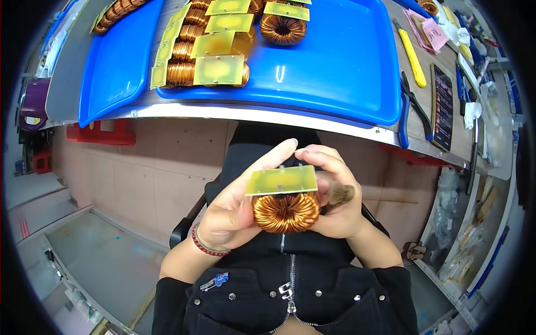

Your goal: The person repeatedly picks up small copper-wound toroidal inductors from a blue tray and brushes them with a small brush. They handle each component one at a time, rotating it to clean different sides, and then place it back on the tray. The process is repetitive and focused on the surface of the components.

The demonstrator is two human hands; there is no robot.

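Note:
In front of my lap I hold a copper-wound toroidal coil point(286, 213) with a flat yellow-green board point(282, 180) across its top. My left hand point(226, 215) is closed round the coil's left side, the thumb pressed against the winding. On the other side, my right hand point(345, 220) has its fingers curled beside the coil and board. A blurred brown, brush-like thing point(340, 194) sticks out between the right fingers; its handle is hidden. The fingertips of both hands come close together behind the board.
Ahead on the bench, a blue tray point(335, 67) holds rows of similar coils with boards point(219, 70). Another blue tray point(114, 72) stands to its left. On the right lie a yellow cutter knife point(412, 58), blue-handled pliers point(413, 106), a dark printed panel point(441, 106) and pink paper point(427, 30).

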